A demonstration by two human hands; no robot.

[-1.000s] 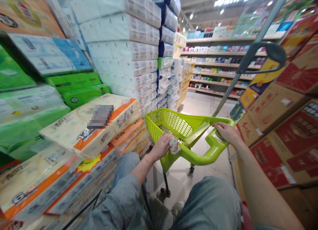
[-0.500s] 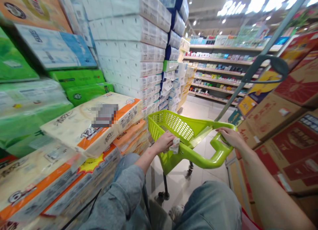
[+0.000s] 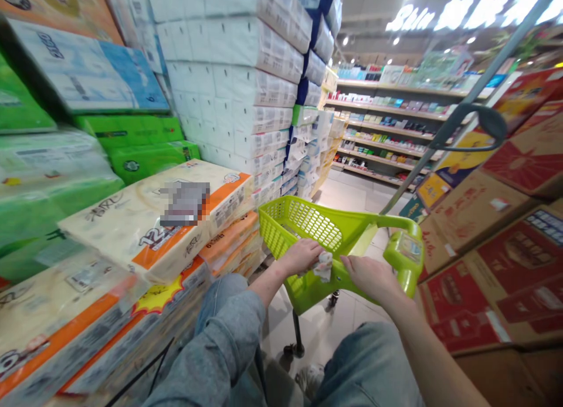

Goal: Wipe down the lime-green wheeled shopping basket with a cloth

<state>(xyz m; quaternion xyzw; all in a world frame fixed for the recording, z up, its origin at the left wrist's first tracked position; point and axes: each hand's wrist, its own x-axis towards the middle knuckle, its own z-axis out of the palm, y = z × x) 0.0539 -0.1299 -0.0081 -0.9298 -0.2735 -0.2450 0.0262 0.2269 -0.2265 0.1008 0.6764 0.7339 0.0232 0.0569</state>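
Observation:
A lime-green shopping basket trolley (image 3: pixel 303 278) with perforated sides and a long looped handle (image 3: pixel 407 219) stands in front of my knees. My left hand (image 3: pixel 301 257) is closed on a crumpled white tissue (image 3: pixel 324 266), which it presses against the trolley's near rim. Just to the right, my right hand (image 3: pixel 372 275) is closed over the near bar of the handle, its fingertips close to the tissue. The undersides of the right fingers are hidden.
Stacked tissue packs (image 3: pixel 167 219) rise close on the left, with a taller white stack (image 3: pixel 211 84) behind. Red and brown cartons (image 3: pixel 497 254) line the right side. A grey pole (image 3: pixel 413 175) with a dark loop leans beyond the trolley. Stocked shelves (image 3: pixel 387 114) stand farther back.
My right hand has moved left and nearer from the far right of the handle to its near bar. My left hand has slid slightly right along the rim with the tissue.

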